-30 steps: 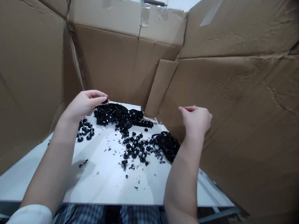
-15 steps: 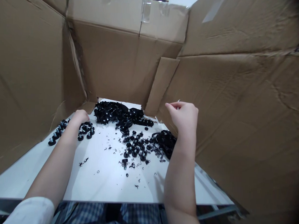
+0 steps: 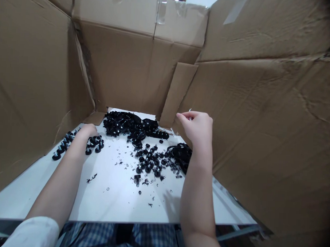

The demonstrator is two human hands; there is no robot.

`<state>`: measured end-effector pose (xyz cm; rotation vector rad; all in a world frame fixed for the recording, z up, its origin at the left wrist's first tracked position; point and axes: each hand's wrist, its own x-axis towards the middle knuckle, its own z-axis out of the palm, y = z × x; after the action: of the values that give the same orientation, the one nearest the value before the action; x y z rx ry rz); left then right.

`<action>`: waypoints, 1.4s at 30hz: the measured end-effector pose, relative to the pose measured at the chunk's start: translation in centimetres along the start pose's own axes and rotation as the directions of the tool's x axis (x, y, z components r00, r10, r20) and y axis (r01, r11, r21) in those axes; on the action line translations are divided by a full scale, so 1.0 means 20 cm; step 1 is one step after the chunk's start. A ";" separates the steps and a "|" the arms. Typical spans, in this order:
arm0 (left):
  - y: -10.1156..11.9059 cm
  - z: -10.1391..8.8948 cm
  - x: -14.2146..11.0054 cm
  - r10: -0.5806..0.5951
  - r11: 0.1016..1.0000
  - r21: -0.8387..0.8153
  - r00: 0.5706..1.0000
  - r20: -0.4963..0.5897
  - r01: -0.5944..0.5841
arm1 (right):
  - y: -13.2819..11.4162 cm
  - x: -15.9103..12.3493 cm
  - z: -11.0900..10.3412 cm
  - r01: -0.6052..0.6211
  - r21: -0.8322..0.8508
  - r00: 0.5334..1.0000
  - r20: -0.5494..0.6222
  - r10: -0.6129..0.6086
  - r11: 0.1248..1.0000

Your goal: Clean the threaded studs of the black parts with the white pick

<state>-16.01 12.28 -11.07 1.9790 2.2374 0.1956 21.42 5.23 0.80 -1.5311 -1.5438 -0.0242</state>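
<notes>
My left hand (image 3: pixel 86 131) rests low on the white table (image 3: pixel 118 201), knuckles up, beside a small group of black round parts (image 3: pixel 94 144); its fingers are curled under and hidden. My right hand (image 3: pixel 196 126) hovers above the table with thumb and forefinger pinched on a tiny light piece I cannot name. Below it lies a tangled heap of black rings (image 3: pixel 181 155). A larger heap of black parts (image 3: pixel 129 125) sits at the back, and loose black knobs (image 3: pixel 149 164) lie in the middle.
Tall cardboard walls (image 3: pixel 263 124) enclose the table on the left, back and right. A row of black knobs (image 3: pixel 62 146) lines the left wall. Small black scraps are scattered over the table. Checked trousers show below the front edge.
My left hand dropped from a raised pinch down to the table by the left group of parts. My right hand drifted left and slightly up, still pinched.
</notes>
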 end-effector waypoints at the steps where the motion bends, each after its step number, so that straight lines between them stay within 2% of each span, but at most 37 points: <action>1: 0.03 -0.03 0.00 -0.009 1.000 0.008 1.000 0.016 0.009 | 0.00 0.00 0.00 0.001 0.001 1.000 -0.001 -0.001 1.000; 4: 0.17 -0.11 -0.04 0.051 0.999 0.001 0.998 0.036 -0.051 | -0.01 0.00 -0.01 0.005 0.005 1.000 -0.007 -0.005 1.000; 6: 0.30 -0.13 -0.08 0.190 0.982 -0.037 0.979 0.078 -0.187 | -0.01 -0.01 -0.01 0.009 0.010 1.000 -0.011 -0.009 1.000; 8: 0.45 -0.10 -0.12 0.342 0.940 -0.087 0.918 0.203 -0.330 | -0.01 -0.01 -0.01 0.020 0.018 1.000 -0.010 -0.020 1.000; 11: 0.62 0.00 -0.16 0.474 0.876 -0.123 0.784 0.402 -0.467 | -0.02 -0.02 -0.01 0.047 0.031 0.999 -0.004 -0.046 0.998; 13: 0.69 0.08 -0.16 0.493 0.858 -0.095 0.755 0.431 -0.505 | -0.02 -0.03 -0.01 0.063 0.033 0.998 -0.001 -0.063 0.997; 19: 0.76 0.25 -0.12 0.553 0.813 -0.065 0.733 0.397 -0.578 | -0.05 -0.04 -0.01 0.100 0.035 0.994 0.029 -0.101 0.994; 22: 0.76 0.27 -0.11 0.558 0.811 -0.071 0.734 0.388 -0.580 | -0.07 -0.05 0.00 0.101 0.052 0.993 0.050 -0.104 0.994; 24: 0.73 0.25 -0.11 0.554 0.819 -0.085 0.743 0.376 -0.568 | -0.08 -0.06 0.00 0.111 0.069 0.991 0.068 -0.115 0.991; 26: 0.70 0.19 -0.11 0.552 0.828 -0.112 0.763 0.336 -0.550 | -0.09 -0.08 0.00 0.155 0.096 0.984 0.073 -0.162 0.983; 29: 0.64 0.03 -0.16 0.573 0.818 -0.194 0.794 0.203 -0.541 | -0.10 -0.10 -0.01 0.276 0.155 0.951 0.097 -0.293 0.948; 31: 0.61 -0.10 -0.23 0.588 0.791 -0.263 0.805 0.077 -0.552 | -0.11 -0.11 -0.01 0.354 0.202 0.906 0.167 -0.389 0.913; 34: 0.58 -0.26 -0.37 0.582 0.743 -0.310 0.801 -0.138 -0.593 | -0.14 -0.13 0.00 0.448 0.250 0.810 0.294 -0.508 0.859; 35: 0.57 -0.30 -0.42 0.581 0.715 -0.323 0.784 -0.217 -0.620 | -0.15 -0.14 0.00 0.475 0.263 0.779 0.319 -0.540 0.840; 36: 0.57 -0.34 -0.47 0.581 0.657 -0.351 0.745 -0.328 -0.667 | -0.16 -0.15 0.01 0.499 0.282 0.753 0.327 -0.571 0.820; 38: 0.57 -0.38 -0.56 0.568 0.561 -0.376 0.674 -0.473 -0.737 | -0.18 -0.17 0.02 0.531 0.339 0.720 0.304 -0.624 0.777; 42: 0.59 -0.40 -0.69 0.564 0.393 -0.387 0.551 -0.615 -0.834 | -0.21 -0.21 0.03 0.575 0.435 0.706 0.164 -0.689 0.693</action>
<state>-4.43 0.13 -0.56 2.4018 0.9177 1.3807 16.91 1.43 0.41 -0.6590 -2.1535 0.1019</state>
